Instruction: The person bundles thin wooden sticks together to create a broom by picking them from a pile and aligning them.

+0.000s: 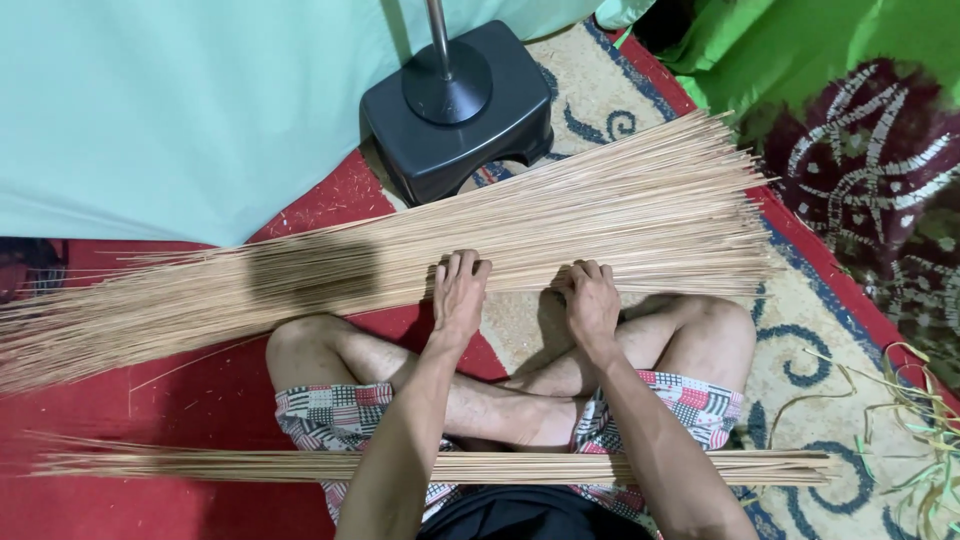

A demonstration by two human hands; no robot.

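Pale thin sticks (300, 270) run off frame left, left hand (459, 293) flat, right hand (591, 302) curled atop.

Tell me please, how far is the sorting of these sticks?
Seemingly done: a small bundle lies across the lap. In hand: left hand and right hand rest on the big pile. Left: most sticks remain in that spread pile.

A broad sheaf of thin, pale sticks (380, 265) lies fanned flat across the floor before crossed legs.
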